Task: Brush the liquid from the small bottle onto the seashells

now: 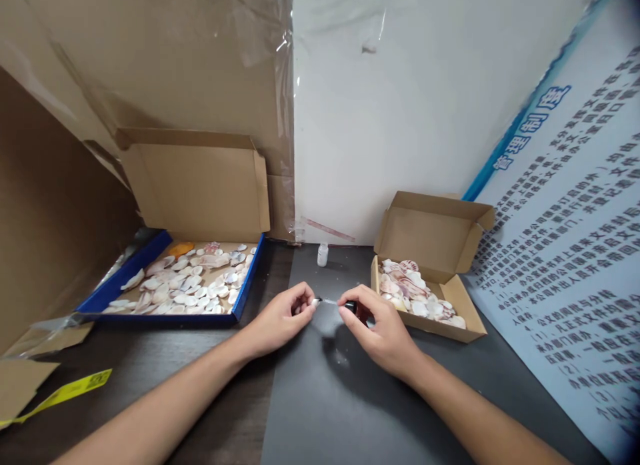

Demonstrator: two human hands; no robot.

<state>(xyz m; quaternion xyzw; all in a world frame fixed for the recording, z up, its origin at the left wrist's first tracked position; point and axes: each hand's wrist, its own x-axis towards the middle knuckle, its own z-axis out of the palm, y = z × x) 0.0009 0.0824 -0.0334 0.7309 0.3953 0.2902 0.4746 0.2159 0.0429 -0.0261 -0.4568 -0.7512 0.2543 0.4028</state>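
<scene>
My left hand (285, 318) is closed, thumb and finger pinching a small pale thing with a dark tip that I cannot make out. Close beside it, my right hand (377, 328) is closed around a slim tool with a black end (352, 307), much like a dropper. A thin clear stem (329, 301) reaches from the right fingertips towards the left ones. Whether its tip touches the left hand's piece is too small to tell. Beyond both hands a small white bottle (323, 255) stands upright on the dark grey mat (320, 398).
To the left, an open blue-sided cardboard box (165, 317) holds many shells (185, 288). A smaller open brown box (473, 305) with shells stands at right. Yellow tape (70, 393) lies front left. A white board (360, 145) and a printed sheet (565, 251) border the table.
</scene>
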